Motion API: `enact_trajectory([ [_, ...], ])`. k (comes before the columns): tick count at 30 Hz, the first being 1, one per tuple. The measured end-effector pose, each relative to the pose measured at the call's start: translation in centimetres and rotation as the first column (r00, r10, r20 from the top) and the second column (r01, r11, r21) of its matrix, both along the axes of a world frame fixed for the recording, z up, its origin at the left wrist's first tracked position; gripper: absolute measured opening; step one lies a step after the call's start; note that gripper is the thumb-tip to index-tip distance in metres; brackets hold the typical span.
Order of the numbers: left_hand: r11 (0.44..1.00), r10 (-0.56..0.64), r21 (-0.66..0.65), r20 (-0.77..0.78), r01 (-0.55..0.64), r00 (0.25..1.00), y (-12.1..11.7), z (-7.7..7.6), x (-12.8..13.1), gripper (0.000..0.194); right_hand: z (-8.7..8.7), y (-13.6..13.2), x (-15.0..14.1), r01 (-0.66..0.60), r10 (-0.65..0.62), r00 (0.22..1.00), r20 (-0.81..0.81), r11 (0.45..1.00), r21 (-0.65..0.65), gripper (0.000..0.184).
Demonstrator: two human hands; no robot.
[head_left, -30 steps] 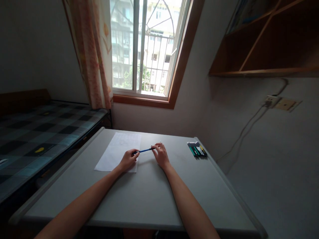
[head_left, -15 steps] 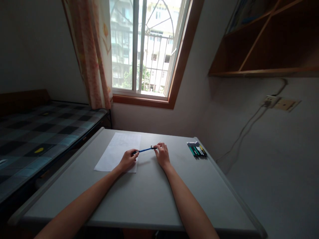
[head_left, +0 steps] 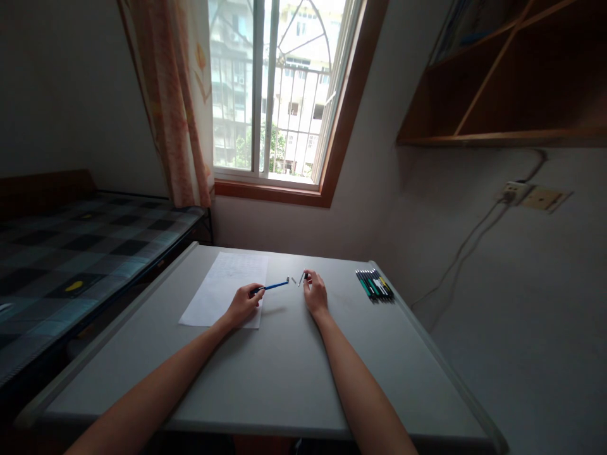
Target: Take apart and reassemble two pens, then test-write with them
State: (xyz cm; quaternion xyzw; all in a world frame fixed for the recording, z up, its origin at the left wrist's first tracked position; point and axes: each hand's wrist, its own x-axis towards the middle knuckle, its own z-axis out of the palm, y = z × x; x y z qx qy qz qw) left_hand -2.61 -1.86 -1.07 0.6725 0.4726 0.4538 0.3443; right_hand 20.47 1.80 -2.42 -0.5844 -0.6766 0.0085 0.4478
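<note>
My left hand [head_left: 244,304] is closed around a slim blue pen [head_left: 275,286], over the right edge of a white paper sheet [head_left: 215,294]. The pen points right, towards my right hand [head_left: 316,295]. Between its thumb and fingers, that hand pinches a small dark pen cap [head_left: 306,275], from which a thin silvery strip extends. A gap separates the cap from the pen's end. In that gap a tiny greyish piece [head_left: 294,280] shows; whether it lies on the table I cannot tell.
Several dark and green pens [head_left: 374,286] lie in a row near the right edge of the white table [head_left: 265,385]. A bed with a checked cover [head_left: 118,221] stands to the left. The window [head_left: 270,95] and wall are behind the table.
My right hand has moved right, away from the blue pen's end. The dark cap has come off the pen with it. My left hand has stayed put.
</note>
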Motion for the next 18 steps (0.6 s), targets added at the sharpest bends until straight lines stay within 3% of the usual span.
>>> enact_trajectory([
  [10, 1.0, -0.009, 0.001, -0.016, 0.009, 1.0, -0.2, 0.1, 0.0, 0.033, -0.5, 0.6, 1.3, 0.077, -0.077, 0.997, 0.008, 0.99, -0.117, 0.023],
  [18, 1.0, -0.002, -0.011, 0.007, 0.003, 1.0, -0.4, 0.5, 0.2, 0.035, -0.1, 0.0, 0.8, 0.1, -0.079, 0.984, 0.159, 0.987, -0.126, 0.023],
])
